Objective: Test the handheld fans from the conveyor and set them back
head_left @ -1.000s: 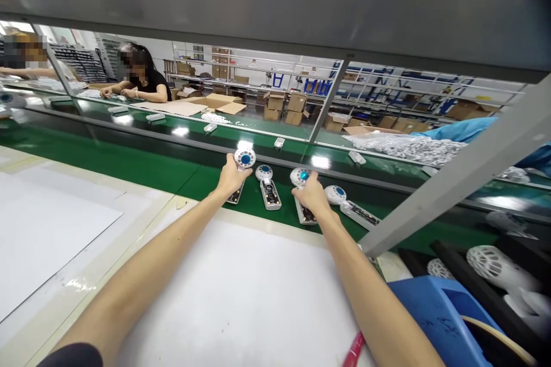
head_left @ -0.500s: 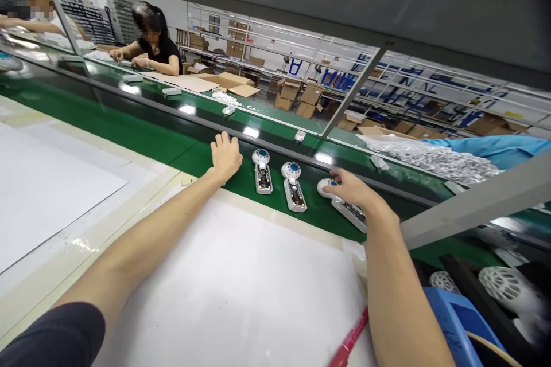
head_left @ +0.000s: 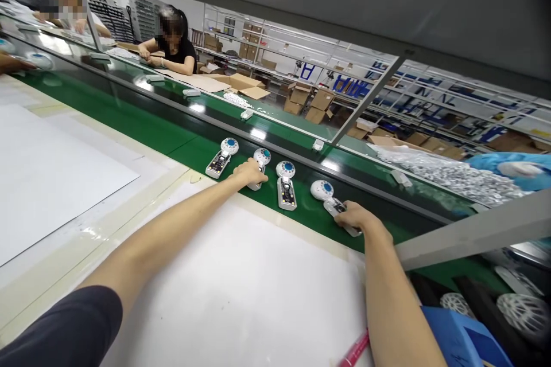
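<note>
Two grips seem nearly closed: left hand (head_left: 248, 172), just moved, on a middle gadget (head_left: 262, 156); right hand (head_left: 358, 216) on the end gadget (head_left: 332, 205).

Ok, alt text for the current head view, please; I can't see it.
The left hand grips the second from left of four white devices with blue-centred heads and exposed circuit boards on a green belt; the right hand holds the rightmost. A white sheet lies nearer, with a red pen-like object by the right forearm.
</note>
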### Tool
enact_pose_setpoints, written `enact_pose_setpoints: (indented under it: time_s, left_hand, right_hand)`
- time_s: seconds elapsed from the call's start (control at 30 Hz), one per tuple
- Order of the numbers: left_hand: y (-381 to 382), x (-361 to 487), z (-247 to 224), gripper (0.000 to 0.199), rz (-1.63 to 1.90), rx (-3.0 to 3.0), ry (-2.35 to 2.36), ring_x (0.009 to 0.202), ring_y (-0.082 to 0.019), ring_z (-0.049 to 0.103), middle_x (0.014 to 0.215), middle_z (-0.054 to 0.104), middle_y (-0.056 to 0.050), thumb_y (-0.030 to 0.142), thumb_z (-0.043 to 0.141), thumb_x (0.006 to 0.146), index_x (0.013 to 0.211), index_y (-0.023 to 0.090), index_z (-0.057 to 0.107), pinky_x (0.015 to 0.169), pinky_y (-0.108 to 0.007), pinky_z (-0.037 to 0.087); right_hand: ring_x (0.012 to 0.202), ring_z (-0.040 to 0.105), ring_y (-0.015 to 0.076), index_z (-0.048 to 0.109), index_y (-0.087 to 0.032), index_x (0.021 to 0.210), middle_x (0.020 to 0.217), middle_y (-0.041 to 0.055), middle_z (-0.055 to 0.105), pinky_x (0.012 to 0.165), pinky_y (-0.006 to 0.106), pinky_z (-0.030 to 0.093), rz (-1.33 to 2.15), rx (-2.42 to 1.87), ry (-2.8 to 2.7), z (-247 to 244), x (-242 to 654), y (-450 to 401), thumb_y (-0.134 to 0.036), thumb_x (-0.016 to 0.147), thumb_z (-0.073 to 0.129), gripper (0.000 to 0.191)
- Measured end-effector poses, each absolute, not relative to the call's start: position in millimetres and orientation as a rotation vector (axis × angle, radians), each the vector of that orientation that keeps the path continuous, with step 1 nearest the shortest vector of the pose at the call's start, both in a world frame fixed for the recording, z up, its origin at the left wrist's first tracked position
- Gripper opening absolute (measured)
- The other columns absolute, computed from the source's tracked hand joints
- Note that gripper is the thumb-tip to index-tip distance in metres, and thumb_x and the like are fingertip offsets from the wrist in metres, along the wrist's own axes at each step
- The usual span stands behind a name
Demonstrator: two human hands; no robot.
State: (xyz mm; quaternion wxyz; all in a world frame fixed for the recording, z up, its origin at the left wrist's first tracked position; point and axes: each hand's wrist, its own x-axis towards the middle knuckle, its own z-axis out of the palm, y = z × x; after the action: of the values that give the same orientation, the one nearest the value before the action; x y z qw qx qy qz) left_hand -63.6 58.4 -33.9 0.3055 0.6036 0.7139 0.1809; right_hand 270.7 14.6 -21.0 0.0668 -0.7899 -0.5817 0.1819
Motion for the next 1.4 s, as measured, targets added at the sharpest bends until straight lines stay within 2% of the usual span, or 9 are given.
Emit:
enact_pose_setpoints:
  time_s: [0.2, 0.3, 0.4, 0.53, 0.63, 0.8, 0.93, 1.23, 1.4]
  left_hand:
    - [59, -86, -21, 0.028, 0.769, 1.380, 1.622, 0.095, -0.019, 0.068, 0.106, 0.068, -0.008, 0.035, 0.068, 0.094, 0.110, 0.013, 0.066, 0.084, -0.037, 0.059]
    - [52, -84, 2, 0.019, 0.992, 1.273, 1.357, 0.077, -0.014, 0.066, 0.093, 0.067, -0.005, 0.027, 0.067, 0.092, 0.102, 0.012, 0.060, 0.070, -0.030, 0.059]
    - [40, -75, 35, 0.017, 1.203, 1.167, 1.088, 0.071, -0.014, 0.066, 0.088, 0.066, -0.005, 0.027, 0.062, 0.091, 0.100, 0.018, 0.051, 0.064, -0.028, 0.058]
    - [17, -63, 72, 0.007, 1.283, 1.065, 0.854, 0.069, -0.016, 0.068, 0.081, 0.064, -0.005, 0.020, 0.049, 0.090, 0.095, 0.020, 0.045, 0.065, -0.032, 0.061]
    - [-5, -60, 90, 0.016, 1.310, 1.050, 0.751, 0.070, -0.018, 0.071, 0.084, 0.067, -0.005, 0.014, 0.050, 0.084, 0.097, 0.020, 0.043, 0.068, -0.035, 0.063]
    - [-38, -60, 113, 0.051, 1.349, 1.115, 0.542, 0.080, -0.023, 0.075, 0.101, 0.071, -0.006, 0.009, 0.056, 0.075, 0.120, 0.022, 0.035, 0.071, -0.039, 0.065]
    - [-50, -60, 119, 0.070, 1.301, 1.252, 0.376, 0.087, -0.024, 0.076, 0.108, 0.071, -0.004, 0.009, 0.060, 0.068, 0.130, 0.026, 0.032, 0.068, -0.034, 0.064]
    - [-48, -59, 112, 0.069, 1.244, 1.326, 0.290, 0.078, -0.020, 0.074, 0.107, 0.067, -0.002, 0.010, 0.062, 0.067, 0.128, 0.026, 0.032, 0.067, -0.034, 0.062]
    - [-49, -59, 113, 0.067, 1.231, 1.348, 0.266, 0.077, -0.017, 0.073, 0.109, 0.066, -0.002, 0.010, 0.062, 0.068, 0.126, 0.025, 0.032, 0.066, -0.032, 0.061]
  right_hand:
    - [0.046, 0.058, 0.0187, 0.061, -0.016, 0.069, 0.052, 0.0018, 0.059, 0.041, 0.027, 0.041, 0.773, -2.216, -1.514, -6, 237, 12, -0.016, 0.052, 0.080, 0.026]
    - [0.057, 0.064, 0.0177, 0.061, -0.018, 0.085, 0.066, 0.0018, 0.066, 0.047, 0.026, 0.050, 0.769, -1.950, -1.371, 15, 210, 7, -0.027, 0.060, 0.083, 0.034]
    - [0.070, 0.070, 0.0168, 0.060, -0.020, 0.099, 0.085, 0.0037, 0.072, 0.059, 0.026, 0.059, 0.825, -1.690, -1.275, 42, 184, -4, -0.043, 0.074, 0.076, 0.037]
    - [0.071, 0.071, 0.0164, 0.066, -0.018, 0.094, 0.088, 0.0063, 0.074, 0.061, 0.025, 0.062, 1.141, -1.375, -1.079, 73, 159, -23, -0.027, 0.080, 0.062, 0.017]
    - [0.069, 0.072, 0.0162, 0.066, -0.016, 0.090, 0.087, 0.0069, 0.075, 0.064, 0.026, 0.064, 1.224, -1.253, -0.979, 85, 148, -37, -0.015, 0.076, 0.057, 0.017]
    - [0.078, 0.076, 0.0202, 0.059, -0.020, 0.101, 0.095, 0.0034, 0.074, 0.072, 0.036, 0.068, 1.102, -1.111, -1.143, 97, 139, -54, -0.013, 0.069, 0.065, 0.033]
    - [0.079, 0.076, 0.0216, 0.053, -0.022, 0.105, 0.099, 0.0006, 0.072, 0.070, 0.040, 0.068, 1.030, -0.964, -1.253, 104, 136, -62, -0.015, 0.063, 0.072, 0.047]
    - [0.083, 0.075, 0.0220, 0.043, -0.032, 0.136, 0.103, -0.0014, 0.071, 0.072, 0.039, 0.066, 0.976, -0.926, -1.381, 113, 138, -75, -0.022, 0.069, 0.073, 0.074]
    - [0.078, 0.073, 0.0202, 0.041, -0.033, 0.141, 0.101, -0.0015, 0.071, 0.065, 0.034, 0.065, 0.954, -0.929, -1.384, 117, 135, -81, -0.019, 0.068, 0.071, 0.080]
